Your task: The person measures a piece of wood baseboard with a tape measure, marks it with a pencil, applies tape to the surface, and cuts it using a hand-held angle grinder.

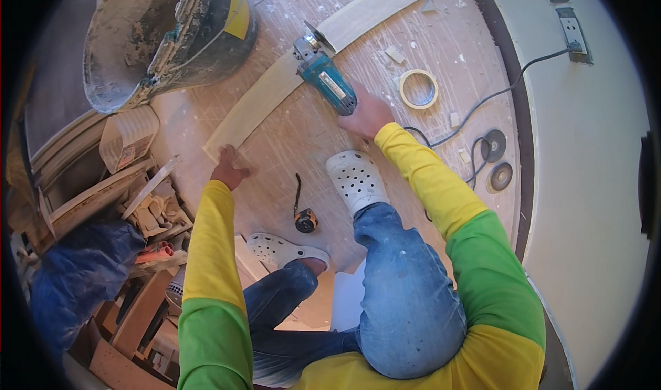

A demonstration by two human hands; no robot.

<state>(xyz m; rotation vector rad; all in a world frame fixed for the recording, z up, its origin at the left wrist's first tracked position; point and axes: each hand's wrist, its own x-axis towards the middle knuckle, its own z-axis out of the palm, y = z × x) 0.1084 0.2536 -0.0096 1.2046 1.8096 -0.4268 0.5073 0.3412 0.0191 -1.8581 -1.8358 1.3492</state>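
A teal angle grinder (329,86) is gripped at its rear by my right hand (368,112). Its disc (319,36) stands edge-on across a long, pale wooden plank (258,101); whether it touches the wood I cannot tell. The plank lies slantwise on the floor, from near my left hand to the far right. My left hand (229,167) rests at the plank's near end, fingers spread, grasping nothing. Between my feet lies an orange-and-black tape measure (306,220). A roll of masking tape (418,89) sits right of the grinder.
At the far left stands a dirty bucket (227,39). Wood scraps (155,214) and a blue plastic sheet (86,273) pile up at left. The grinder's cord (506,90) runs to a wall outlet (573,35). Two grinding discs (500,176) lie near the right wall.
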